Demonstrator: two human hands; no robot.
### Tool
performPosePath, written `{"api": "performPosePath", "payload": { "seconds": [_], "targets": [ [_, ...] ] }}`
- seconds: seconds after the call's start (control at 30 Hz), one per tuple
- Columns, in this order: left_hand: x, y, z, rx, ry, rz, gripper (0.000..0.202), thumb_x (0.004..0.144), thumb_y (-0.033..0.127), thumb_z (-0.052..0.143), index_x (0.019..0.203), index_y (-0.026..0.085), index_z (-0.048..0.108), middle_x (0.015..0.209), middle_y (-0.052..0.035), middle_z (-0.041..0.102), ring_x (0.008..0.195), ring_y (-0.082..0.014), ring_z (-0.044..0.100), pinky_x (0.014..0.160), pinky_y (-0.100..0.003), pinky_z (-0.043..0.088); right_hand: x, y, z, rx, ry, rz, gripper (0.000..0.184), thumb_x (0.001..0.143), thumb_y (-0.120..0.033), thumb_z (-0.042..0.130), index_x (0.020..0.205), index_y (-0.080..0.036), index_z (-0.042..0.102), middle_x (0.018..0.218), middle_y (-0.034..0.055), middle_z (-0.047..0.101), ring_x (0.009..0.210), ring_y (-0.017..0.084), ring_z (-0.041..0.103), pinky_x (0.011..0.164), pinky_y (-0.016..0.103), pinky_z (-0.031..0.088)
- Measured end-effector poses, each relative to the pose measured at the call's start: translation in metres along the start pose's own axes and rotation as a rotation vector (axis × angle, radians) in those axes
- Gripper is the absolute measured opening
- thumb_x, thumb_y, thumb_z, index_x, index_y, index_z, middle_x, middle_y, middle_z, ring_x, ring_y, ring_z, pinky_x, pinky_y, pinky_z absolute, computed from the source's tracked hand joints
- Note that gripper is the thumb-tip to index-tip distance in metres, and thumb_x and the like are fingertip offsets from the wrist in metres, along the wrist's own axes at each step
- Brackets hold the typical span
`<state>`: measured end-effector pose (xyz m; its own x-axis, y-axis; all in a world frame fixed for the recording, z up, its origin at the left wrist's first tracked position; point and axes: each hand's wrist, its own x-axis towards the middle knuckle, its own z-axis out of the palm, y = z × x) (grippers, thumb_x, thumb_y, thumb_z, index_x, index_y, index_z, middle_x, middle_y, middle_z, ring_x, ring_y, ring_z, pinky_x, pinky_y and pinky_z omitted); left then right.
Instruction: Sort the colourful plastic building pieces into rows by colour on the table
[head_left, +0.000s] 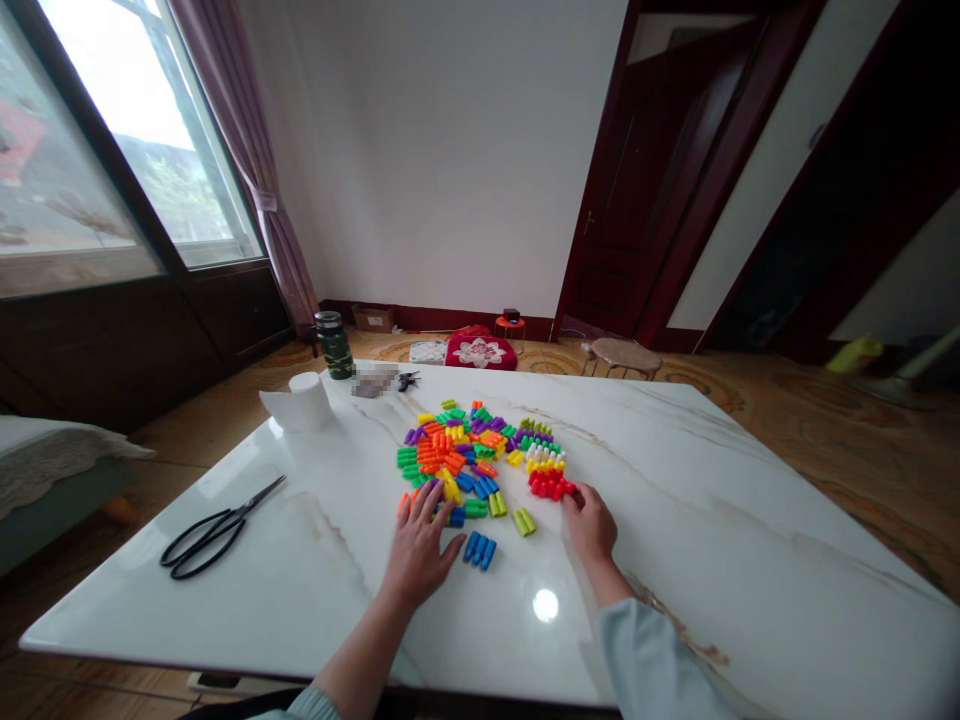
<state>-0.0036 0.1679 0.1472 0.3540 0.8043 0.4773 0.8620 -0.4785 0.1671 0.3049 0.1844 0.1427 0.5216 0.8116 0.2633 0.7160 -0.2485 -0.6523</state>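
Head view: right hand [590, 525], its grip curled and unclear, touches red plastic pegs [549, 485] on its left; open left hand [420, 545] spreads beside blue plastic pegs [480, 550].

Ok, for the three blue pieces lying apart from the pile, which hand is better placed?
Left. The left hand is spread on the table, its thumb close beside the three blue plastic pieces. The right hand is farther off, its fingers at the red plastic pieces.
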Motion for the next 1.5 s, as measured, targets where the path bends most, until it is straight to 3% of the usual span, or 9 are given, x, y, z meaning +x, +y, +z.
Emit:
{"api": "performPosePath", "payload": {
  "seconds": [0.7,1.0,1.13,1.2,1.27,1.37,1.43,1.5],
  "targets": [
    [0.000,-0.001,0.001,-0.015,0.018,0.002,0.042,0.088,0.042,0.058,0.126,0.025,0.060,0.151,-0.0110,0.043,0.142,-0.0332,0.035,0.112,-0.058,0.032,0.000,0.004,0.003,0.017,0.029,-0.017,0.031,0.081,-0.031,0.052,0.104,-0.020,0.070,0.094,0.0067,0.071,0.080,0.020,0.061,0.064,0.027,0.038],
    [0.000,0.000,0.000,-0.032,0.002,-0.017,0.043,0.088,0.042,0.058,0.126,0.024,0.059,0.151,-0.0112,0.044,0.143,-0.0328,0.033,0.114,-0.058,0.030,0.002,0.008,0.006,0.052,0.045,-0.095,0.036,0.079,-0.026,0.048,0.108,-0.020,0.069,0.108,0.0069,0.069,0.087,0.020,0.062,0.070,0.029,0.042],
    [0.001,0.001,-0.002,-0.036,-0.004,-0.024,0.041,0.089,0.041,0.056,0.126,0.023,0.060,0.151,-0.0117,0.044,0.142,-0.0324,0.034,0.113,-0.058,0.031,0.000,0.005,0.002,0.115,0.241,-0.025,0.040,0.074,-0.020,0.045,0.109,-0.016,0.064,0.111,0.0096,0.063,0.080,0.019,0.060,0.067,0.030,0.044],
    [0.001,0.002,-0.002,-0.044,-0.001,-0.027,0.041,0.088,0.039,0.057,0.126,0.023,0.060,0.151,-0.0115,0.044,0.142,-0.0323,0.034,0.113,-0.057,0.031,-0.009,-0.002,-0.001,0.178,0.311,-0.064,0.037,0.075,-0.021,0.047,0.109,-0.016,0.061,0.109,0.0099,0.062,0.074,0.018,0.058,0.065,0.030,0.045],
    [0.001,0.002,-0.002,-0.050,0.000,-0.029,0.041,0.087,0.037,0.058,0.126,0.023,0.059,0.150,-0.0112,0.044,0.142,-0.0323,0.034,0.114,-0.058,0.030,-0.026,-0.014,-0.003,0.259,0.239,-0.230,0.029,0.080,-0.023,0.047,0.105,-0.018,0.062,0.104,0.0080,0.062,0.073,0.017,0.058,0.067,0.030,0.047],
    [0.001,0.002,-0.002,-0.049,-0.001,-0.033,0.042,0.086,0.036,0.059,0.126,0.023,0.059,0.151,-0.0110,0.043,0.142,-0.0323,0.033,0.114,-0.057,0.030,-0.061,-0.042,-0.003,0.330,-0.056,-0.546,0.021,0.087,-0.021,0.047,0.093,-0.022,0.067,0.098,0.0062,0.064,0.090,0.019,0.061,0.081,0.032,0.051],
    [0.000,0.002,-0.002,-0.046,0.001,-0.033,0.041,0.086,0.036,0.059,0.125,0.023,0.059,0.151,-0.0109,0.043,0.143,-0.0321,0.033,0.114,-0.057,0.030,-0.083,-0.061,0.000,0.290,-0.208,-0.651,0.019,0.084,-0.021,0.056,0.099,-0.024,0.068,0.103,0.0069,0.064,0.099,0.022,0.059,0.089,0.037,0.050],
    [0.000,0.002,-0.002,-0.047,0.007,-0.029,0.042,0.086,0.035,0.059,0.125,0.023,0.059,0.151,-0.0110,0.043,0.142,-0.0320,0.033,0.113,-0.057,0.030,-0.099,-0.076,0.004,0.210,-0.265,-0.677,0.033,0.076,-0.022,0.068,0.109,-0.026,0.068,0.108,0.0077,0.064,0.103,0.026,0.058,0.093,0.043,0.049]
  ]
}}
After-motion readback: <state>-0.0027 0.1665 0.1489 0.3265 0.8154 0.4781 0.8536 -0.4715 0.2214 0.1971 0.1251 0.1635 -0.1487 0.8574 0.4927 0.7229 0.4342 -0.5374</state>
